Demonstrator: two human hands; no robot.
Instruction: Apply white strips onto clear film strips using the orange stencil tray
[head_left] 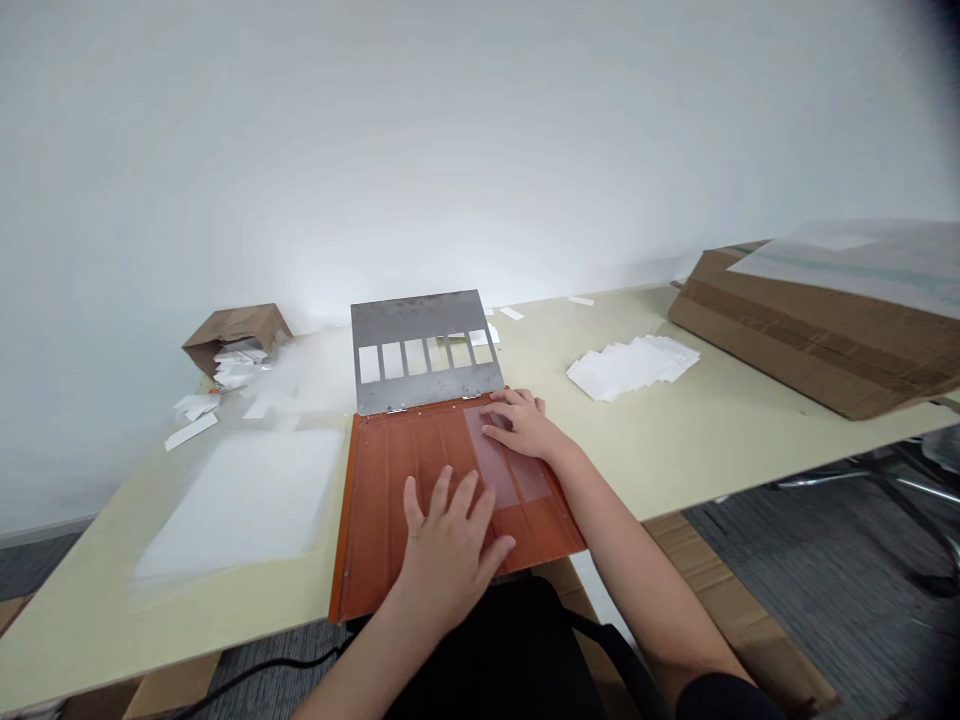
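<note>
An orange-brown board [409,460] with raised lengthwise ridges lies in front of me at the table's near edge. Hinged to its far edge, a grey metal plate [420,320] with a row of rectangular cut-outs stands tilted up. A translucent sheet [491,470] lies on the right part of the board. At the sheet's far end rests my right hand [525,425], fingers slightly bent and apart, thumb over the film. My left hand [451,545] is open with spread fingers over the board's near middle; whether it touches the surface I cannot tell.
Left of the board lies a stack of translucent sheets [247,495]. Behind it, an open cardboard box [236,325] spills white slips. White cards [634,365] lie fanned out on the table [600,455] at right. A large carton [810,340] with plastic film over it occupies the right end.
</note>
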